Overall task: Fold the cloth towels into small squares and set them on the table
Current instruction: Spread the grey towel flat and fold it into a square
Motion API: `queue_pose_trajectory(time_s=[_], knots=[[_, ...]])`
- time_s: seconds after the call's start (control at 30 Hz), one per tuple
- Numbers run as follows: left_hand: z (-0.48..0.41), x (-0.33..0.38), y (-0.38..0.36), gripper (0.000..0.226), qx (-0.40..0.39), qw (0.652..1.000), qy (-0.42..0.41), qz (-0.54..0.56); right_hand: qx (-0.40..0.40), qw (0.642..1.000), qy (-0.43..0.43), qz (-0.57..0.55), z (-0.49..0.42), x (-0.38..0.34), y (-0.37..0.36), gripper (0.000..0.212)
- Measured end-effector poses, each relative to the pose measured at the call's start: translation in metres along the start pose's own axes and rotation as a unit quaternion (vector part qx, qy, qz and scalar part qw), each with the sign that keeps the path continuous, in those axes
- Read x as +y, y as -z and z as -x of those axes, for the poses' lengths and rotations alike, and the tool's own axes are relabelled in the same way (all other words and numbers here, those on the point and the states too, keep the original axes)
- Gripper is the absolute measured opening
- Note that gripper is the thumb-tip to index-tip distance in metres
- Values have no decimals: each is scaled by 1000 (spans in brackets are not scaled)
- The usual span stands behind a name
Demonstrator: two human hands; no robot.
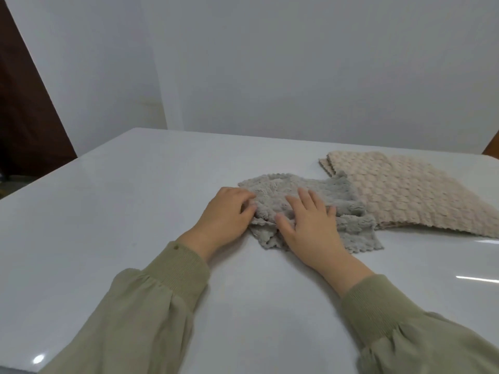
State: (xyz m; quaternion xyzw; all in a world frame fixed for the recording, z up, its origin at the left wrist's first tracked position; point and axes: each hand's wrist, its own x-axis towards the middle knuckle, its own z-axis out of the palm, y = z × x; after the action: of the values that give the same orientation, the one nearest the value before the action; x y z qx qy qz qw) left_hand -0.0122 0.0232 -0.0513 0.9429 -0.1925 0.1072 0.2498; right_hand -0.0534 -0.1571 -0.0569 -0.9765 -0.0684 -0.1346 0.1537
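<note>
Fold underway, centre frame: left hand (225, 214) pinches edge of grey towel (348, 211), right hand (310, 228) flat on it with fingers (304, 198) spread; next likely needs smoothing, then halving.

One grey towel (343, 195) and one beige towel (418, 195) make two towels on one table (135, 198). Two hands show: one left hand (224, 220), one right hand (310, 228).
</note>
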Motion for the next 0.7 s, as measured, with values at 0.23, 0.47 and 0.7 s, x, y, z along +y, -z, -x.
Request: queue_pose_trajectory(time_s=[0.23,0.47,0.7], knots=[[13,-9,16,30,-59,993,31,99,-73,996,12,52,-3,-14,-16,65],[9,-57,38,26,118,966,209,99,-92,985,137,-55,-6,-53,-15,52],[-7,-74,27,37,51,969,234,-53,-87,991,87,41,-9,-40,-18,80]])
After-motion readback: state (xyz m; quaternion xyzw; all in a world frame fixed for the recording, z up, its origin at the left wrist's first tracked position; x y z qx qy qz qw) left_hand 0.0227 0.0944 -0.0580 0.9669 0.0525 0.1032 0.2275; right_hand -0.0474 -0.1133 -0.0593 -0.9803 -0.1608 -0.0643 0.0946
